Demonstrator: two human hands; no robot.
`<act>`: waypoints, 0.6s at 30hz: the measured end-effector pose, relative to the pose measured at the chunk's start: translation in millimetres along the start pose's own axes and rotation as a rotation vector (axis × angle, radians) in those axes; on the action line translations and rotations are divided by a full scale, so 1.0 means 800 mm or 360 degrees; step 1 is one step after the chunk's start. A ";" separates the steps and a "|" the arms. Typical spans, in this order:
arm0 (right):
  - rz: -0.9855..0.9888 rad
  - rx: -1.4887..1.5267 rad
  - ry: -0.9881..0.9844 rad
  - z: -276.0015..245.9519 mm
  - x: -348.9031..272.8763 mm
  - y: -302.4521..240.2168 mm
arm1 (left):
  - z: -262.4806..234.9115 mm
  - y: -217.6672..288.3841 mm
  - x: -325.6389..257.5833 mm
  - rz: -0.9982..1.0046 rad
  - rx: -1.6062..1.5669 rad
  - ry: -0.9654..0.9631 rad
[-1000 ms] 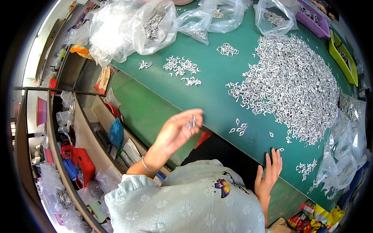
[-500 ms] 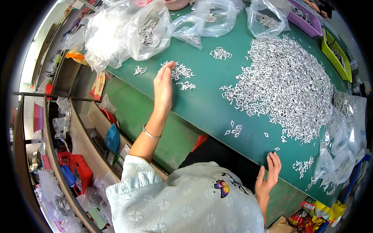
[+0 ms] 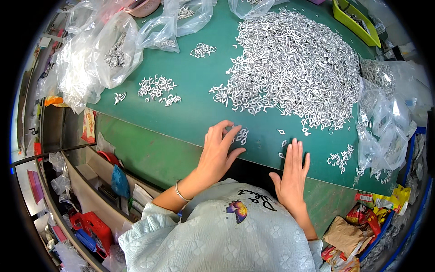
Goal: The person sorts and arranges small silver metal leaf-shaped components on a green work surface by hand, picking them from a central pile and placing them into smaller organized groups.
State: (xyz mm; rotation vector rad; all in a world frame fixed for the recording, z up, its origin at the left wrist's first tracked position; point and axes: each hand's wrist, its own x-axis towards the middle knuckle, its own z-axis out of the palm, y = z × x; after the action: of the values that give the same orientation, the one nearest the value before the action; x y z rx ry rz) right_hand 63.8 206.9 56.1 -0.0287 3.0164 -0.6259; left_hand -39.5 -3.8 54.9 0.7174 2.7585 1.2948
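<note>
**Two flat hands beside small metal pieces on the green worktop**

The left hand (image 3: 218, 149) lies open on the green worktop (image 3: 195, 113), near its front edge, with the fingers spread and holding nothing. Its fingertips touch a small cluster of silver metal pieces (image 3: 241, 135), which lies just beside the index and middle finger. The right hand (image 3: 292, 174) is also open and flat, the fingers together and pointing away from the person, and it grasps nothing. A few single pieces (image 3: 282, 144) lie just in front of its fingertips.

Behind both hands is a big heap of the same silver pieces (image 3: 294, 63), which covers much of the far side of the worktop. A smaller group of pieces (image 3: 156, 87) lies well apart to the left, and another little group (image 3: 340, 157) lies to the right of the right hand. Clear plastic bags (image 3: 97, 59) with more pieces stand at the far left corner, and more clear bags (image 3: 385, 122) lie at the right edge. A yellow-green tray (image 3: 358, 25) is at the far right corner.
</note>
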 end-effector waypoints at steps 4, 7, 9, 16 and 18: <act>-0.0046 -0.0132 -0.0081 0.001 0.027 -0.013 | 0.013 -0.007 0.009 0.0036 -0.0023 0.0030; -0.0138 0.0042 -0.0073 -0.002 0.037 -0.017 | 0.011 -0.006 0.012 0.0097 0.0067 0.0052; -0.0163 0.0055 -0.0002 -0.014 0.046 -0.012 | 0.008 -0.002 0.015 0.0178 0.0145 0.0025; -0.0410 0.0153 -0.0242 -0.011 0.059 -0.018 | 0.014 -0.004 0.015 0.0120 0.0040 0.0057; -0.0358 0.0205 -0.0288 -0.020 0.055 -0.014 | 0.007 -0.005 0.009 0.0039 -0.0011 0.0153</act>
State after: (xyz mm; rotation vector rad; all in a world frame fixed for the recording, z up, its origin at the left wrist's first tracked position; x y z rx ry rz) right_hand 19.2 201.5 73.0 -0.4004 2.8139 -0.7881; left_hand -46.2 0.7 49.9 0.7089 2.8266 1.3783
